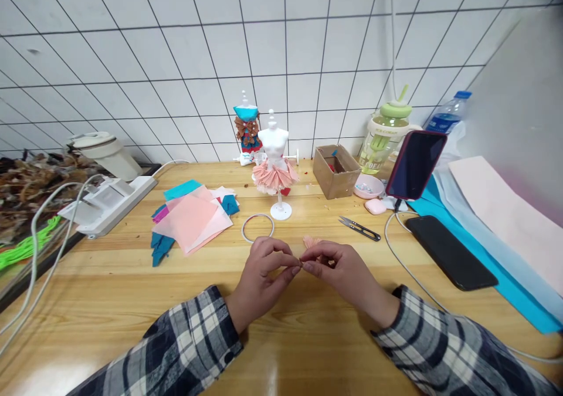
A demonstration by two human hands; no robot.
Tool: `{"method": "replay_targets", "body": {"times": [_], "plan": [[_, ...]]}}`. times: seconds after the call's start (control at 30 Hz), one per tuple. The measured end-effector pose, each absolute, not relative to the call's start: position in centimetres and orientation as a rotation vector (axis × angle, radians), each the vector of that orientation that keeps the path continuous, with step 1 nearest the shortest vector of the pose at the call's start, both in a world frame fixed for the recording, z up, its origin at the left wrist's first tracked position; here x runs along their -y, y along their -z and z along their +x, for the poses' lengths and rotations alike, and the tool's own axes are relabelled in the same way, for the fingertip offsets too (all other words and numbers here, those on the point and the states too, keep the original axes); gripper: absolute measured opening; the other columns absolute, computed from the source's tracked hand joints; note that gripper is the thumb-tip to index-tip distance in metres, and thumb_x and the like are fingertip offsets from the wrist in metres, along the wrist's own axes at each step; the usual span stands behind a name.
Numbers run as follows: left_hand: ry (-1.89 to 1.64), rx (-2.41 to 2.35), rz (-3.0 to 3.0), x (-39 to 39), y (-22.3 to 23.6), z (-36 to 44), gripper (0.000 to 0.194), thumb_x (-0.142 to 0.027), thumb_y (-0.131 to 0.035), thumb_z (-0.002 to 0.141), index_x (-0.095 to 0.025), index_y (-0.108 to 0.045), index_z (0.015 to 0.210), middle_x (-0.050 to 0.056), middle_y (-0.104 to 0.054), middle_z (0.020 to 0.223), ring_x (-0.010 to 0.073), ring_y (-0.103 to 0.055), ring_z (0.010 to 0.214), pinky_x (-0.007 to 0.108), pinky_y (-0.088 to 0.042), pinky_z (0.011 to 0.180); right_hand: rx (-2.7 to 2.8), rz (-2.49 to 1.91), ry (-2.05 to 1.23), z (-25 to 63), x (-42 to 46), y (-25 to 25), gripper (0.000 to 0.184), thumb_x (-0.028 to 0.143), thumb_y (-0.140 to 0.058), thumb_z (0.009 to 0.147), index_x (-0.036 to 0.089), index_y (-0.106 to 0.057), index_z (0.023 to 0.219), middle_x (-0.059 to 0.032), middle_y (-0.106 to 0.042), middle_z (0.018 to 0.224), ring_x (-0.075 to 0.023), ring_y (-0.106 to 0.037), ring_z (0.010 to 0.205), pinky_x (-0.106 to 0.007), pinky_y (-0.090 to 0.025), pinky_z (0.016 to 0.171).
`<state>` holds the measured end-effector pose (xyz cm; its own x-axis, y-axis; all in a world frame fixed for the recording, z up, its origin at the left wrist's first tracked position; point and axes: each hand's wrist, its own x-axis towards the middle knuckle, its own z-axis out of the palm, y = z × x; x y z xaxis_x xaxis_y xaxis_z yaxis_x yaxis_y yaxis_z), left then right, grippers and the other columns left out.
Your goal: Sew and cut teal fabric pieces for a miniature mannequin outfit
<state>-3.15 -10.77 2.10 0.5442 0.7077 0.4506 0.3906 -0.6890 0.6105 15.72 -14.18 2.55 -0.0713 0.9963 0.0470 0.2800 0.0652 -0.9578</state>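
Observation:
My left hand (pixel 271 274) and my right hand (pixel 336 270) meet fingertip to fingertip above the table. Thumb and forefinger of each are pinched together, and the tiny bit between them is mostly hidden. A pleated peach paper piece (pixel 311 242) fans out just beyond my right fingers, its lower end covered by them. Behind my hands stands a white mini dress form (pixel 273 141) wearing a ruffled peach skirt (pixel 275 177). A thin white ring (pixel 243 230) lies behind my left hand. Thread snips (pixel 360 229) rest to the right, beyond my right hand.
Left lie paper sheets (pixel 189 217) and a power strip (pixel 118 205) with cables. At the back stand a dressed mini form (pixel 247 129), a cardboard box (pixel 333 179), a pink dish (pixel 368 186) and a jug (pixel 382 141). Right are an upright phone (pixel 416 164) and a flat phone (pixel 451 252).

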Motion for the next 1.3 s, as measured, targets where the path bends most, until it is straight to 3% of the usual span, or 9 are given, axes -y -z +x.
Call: {"method": "replay_targets", "body": {"times": [0.47,0.53,0.63,0.7,0.8,0.9,1.03,1.2,1.3], "plan": [[-0.906,-0.959,2.289,11.0,-2.2,-2.6,0.012,-0.03,-0.061,0.085,-0.022,-0.068,0.08,0.003,-0.062,0.084,0.0186,-0.053,0.086,0.035,-0.04,0.08,1.599,-1.267,-0.986,16.3,14.4,-2.9,0.013,0.028,-0.06,0.08,0.019,-0.059,0.071,0.0025,-0.052,0.065,-0.0099,-0.044,0.06,-0.022,-0.036,0.054],[-0.885,-0.954,2.276,10.9,-2.0,-2.7,0.016,-0.033,-0.063,0.084,-0.025,-0.069,0.096,0.003,-0.062,0.088,0.0191,-0.054,0.088,0.035,-0.041,0.081,1.476,-1.234,-1.148,16.6,14.1,-2.9,0.018,0.034,-0.062,0.079,0.018,-0.06,0.071,0.0019,-0.054,0.066,-0.0095,-0.044,0.058,-0.022,-0.036,0.052],[-0.83,-0.99,2.215,10.5,-1.5,-2.8,0.051,-0.035,-0.066,0.081,-0.026,-0.052,0.13,0.003,-0.062,0.095,0.02,-0.054,0.092,0.037,-0.041,0.087,1.236,-1.252,-1.321,17.5,13.5,-2.4,0.025,0.042,-0.064,0.077,0.017,-0.063,0.077,0.0013,-0.058,0.065,-0.007,-0.039,0.048,-0.02,-0.032,0.043],[-0.818,-1.047,2.144,10.1,-1.1,-2.9,0.057,-0.035,-0.065,0.082,-0.025,-0.046,0.135,0.003,-0.062,0.096,0.0199,-0.055,0.093,0.038,-0.041,0.089,1.157,-1.281,-1.28,18.4,13.0,-2.0,0.03,0.044,-0.061,0.079,0.016,-0.067,0.09,-0.0016,-0.063,0.07,-0.0081,-0.045,0.049,-0.02,-0.035,0.042],[-0.818,-1.092,2.05,9.8,-0.7,-3.0,0.05,-0.033,-0.062,0.084,-0.023,-0.049,0.131,0.004,-0.061,0.096,0.0187,-0.055,0.093,0.036,-0.042,0.089,1.356,-1.28,-1.037,20.0,12.1,-1.2,0.045,0.036,-0.053,0.086,0.023,-0.054,0.129,-0.0096,-0.065,0.114,-0.0171,-0.062,0.089,-0.03,-0.052,0.07],[-0.805,-1.078,2.007,9.9,-0.6,-2.9,0.046,-0.032,-0.06,0.085,-0.021,-0.051,0.128,0.004,-0.06,0.095,0.0177,-0.055,0.092,0.034,-0.042,0.088,1.674,-1.319,-0.722,20.9,11.3,-0.1,0.076,0.021,-0.052,0.084,0.032,-0.013,0.15,-0.0085,-0.038,0.147,-0.0205,-0.052,0.119,-0.045,-0.041,0.1],[-0.766,-1.052,2.015,10.3,-0.7,-2.6,0.038,-0.032,-0.06,0.085,-0.023,-0.056,0.122,0.003,-0.061,0.093,0.0177,-0.055,0.091,0.033,-0.041,0.086,1.781,-1.371,-0.638,20.2,10.8,1.1,0.101,0.012,-0.055,0.078,0.034,0.013,0.148,-0.0109,-0.019,0.155,-0.0187,-0.062,0.099,-0.045,-0.045,0.097],[-0.748,-1.067,1.945,10.7,-0.5,-2.3,0.038,-0.032,-0.058,0.086,-0.022,-0.052,0.121,0.001,-0.059,0.086,0.016,-0.052,0.081,0.03,-0.041,0.078,1.697,-1.395,-0.725,18.9,11.2,1.0,0.104,0.006,-0.055,0.071,0.036,0.007,0.149,-0.0133,-0.034,0.147,-0.0119,-0.062,0.066,-0.039,-0.054,0.077],[-0.779,-1.09,1.858,10.6,-0.3,-2.3,0.043,-0.032,-0.057,0.086,-0.022,-0.045,0.126,0.0,-0.056,0.083,0.0149,-0.049,0.075,0.029,-0.04,0.074,1.586,-1.402,-0.704,18.7,11.5,0.4,0.1,0.008,-0.055,0.073,0.035,0.004,0.149,-0.0135,-0.039,0.143,-0.0108,-0.061,0.063,-0.038,-0.054,0.076]]}}
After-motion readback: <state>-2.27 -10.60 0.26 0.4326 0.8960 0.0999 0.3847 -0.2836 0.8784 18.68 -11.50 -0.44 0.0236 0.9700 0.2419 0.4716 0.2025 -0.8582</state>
